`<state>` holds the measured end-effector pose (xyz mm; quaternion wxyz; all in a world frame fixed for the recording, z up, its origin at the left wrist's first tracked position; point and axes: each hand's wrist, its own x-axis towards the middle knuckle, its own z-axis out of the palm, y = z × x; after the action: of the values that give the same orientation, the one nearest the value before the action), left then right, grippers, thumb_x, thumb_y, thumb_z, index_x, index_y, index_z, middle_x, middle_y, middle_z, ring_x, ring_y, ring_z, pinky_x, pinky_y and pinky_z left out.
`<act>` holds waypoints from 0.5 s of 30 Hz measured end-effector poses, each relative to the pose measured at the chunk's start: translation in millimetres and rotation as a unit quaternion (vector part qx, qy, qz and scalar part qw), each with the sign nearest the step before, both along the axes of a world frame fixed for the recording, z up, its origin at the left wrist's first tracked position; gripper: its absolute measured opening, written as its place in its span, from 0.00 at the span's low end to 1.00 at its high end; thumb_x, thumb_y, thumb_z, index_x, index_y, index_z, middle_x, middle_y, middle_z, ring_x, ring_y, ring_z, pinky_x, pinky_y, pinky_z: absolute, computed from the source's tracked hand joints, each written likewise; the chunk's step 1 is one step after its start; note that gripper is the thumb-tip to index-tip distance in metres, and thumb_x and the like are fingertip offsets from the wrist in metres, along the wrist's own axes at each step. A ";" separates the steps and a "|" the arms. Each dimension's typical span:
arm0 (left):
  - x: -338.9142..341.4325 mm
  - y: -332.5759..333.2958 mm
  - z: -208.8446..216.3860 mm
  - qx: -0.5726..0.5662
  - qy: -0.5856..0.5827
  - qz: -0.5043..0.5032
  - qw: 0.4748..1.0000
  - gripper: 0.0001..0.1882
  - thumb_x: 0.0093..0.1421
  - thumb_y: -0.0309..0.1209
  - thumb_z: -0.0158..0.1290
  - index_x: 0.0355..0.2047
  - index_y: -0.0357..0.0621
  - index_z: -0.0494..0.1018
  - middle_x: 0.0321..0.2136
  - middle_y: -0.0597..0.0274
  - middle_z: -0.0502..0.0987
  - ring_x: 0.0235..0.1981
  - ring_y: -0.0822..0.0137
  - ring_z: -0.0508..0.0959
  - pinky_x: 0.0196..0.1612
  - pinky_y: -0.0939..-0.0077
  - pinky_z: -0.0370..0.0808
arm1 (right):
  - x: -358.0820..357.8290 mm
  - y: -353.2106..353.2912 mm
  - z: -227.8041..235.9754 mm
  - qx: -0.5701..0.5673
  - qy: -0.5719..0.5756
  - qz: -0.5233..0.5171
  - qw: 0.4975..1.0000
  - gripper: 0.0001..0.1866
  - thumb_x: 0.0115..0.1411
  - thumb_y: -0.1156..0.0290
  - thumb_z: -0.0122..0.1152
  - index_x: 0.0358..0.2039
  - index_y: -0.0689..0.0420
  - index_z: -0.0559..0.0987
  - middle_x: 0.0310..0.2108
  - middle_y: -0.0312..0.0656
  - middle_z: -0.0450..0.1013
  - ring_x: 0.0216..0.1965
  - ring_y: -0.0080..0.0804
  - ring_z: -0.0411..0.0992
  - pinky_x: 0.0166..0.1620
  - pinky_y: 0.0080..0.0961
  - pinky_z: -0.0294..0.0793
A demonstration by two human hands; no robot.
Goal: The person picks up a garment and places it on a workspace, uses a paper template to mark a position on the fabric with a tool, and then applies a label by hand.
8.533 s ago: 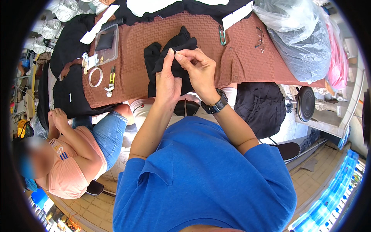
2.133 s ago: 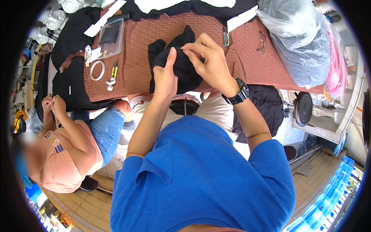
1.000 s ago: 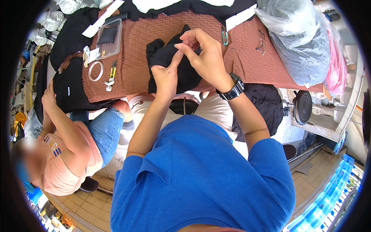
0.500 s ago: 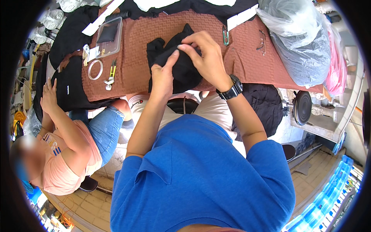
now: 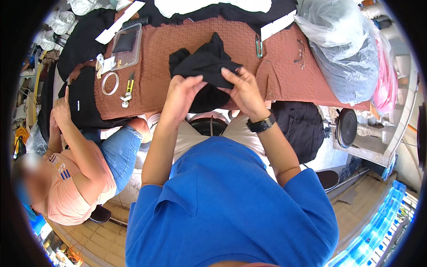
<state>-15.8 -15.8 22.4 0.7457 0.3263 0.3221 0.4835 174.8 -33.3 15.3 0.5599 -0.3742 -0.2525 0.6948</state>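
A piece of black cloth [image 5: 207, 66] is bunched at the front middle of the table, its lower part hanging toward my lap. My left hand [image 5: 181, 91] pinches its near left edge between thumb and fingers. At the near right edge, my right hand [image 5: 242, 86] grips the same cloth with the thumb on top and the fingers beneath. The edge runs between both hands. Whether a needle or thread is in my fingers is too small to make out.
On the brown-covered table [image 5: 155, 44] lie a clear plastic box [image 5: 126, 46], a white ring [image 5: 110, 83], a yellow cutter [image 5: 128, 91], thread snips [image 5: 259, 46] and eyeglasses [image 5: 300, 54]. A large plastic bag [image 5: 344, 53] stands at right. A co-worker [image 5: 84, 169] sits at left beside black fabric.
My right hand has come down and right, from above the cloth to its near right edge. My left hand has shifted slightly left and down. The cloth edge is now spread between them.
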 end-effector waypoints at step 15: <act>-38.3 99.4 -16.4 -0.001 0.181 0.037 0.983 0.20 0.69 0.38 0.50 0.50 0.32 0.76 0.47 0.59 0.81 0.47 0.65 0.81 0.51 0.70 0.78 | 7.4 82.7 14.0 0.258 -0.420 -0.090 0.865 0.29 0.57 0.54 0.73 0.49 0.66 0.78 0.46 0.47 0.76 0.47 0.38 0.76 0.49 0.33 0.78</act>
<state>-54.1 83.6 6.0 0.6570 0.3955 0.4637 0.4437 182.1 49.4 29.3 0.5374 -0.4938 -0.5994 0.3287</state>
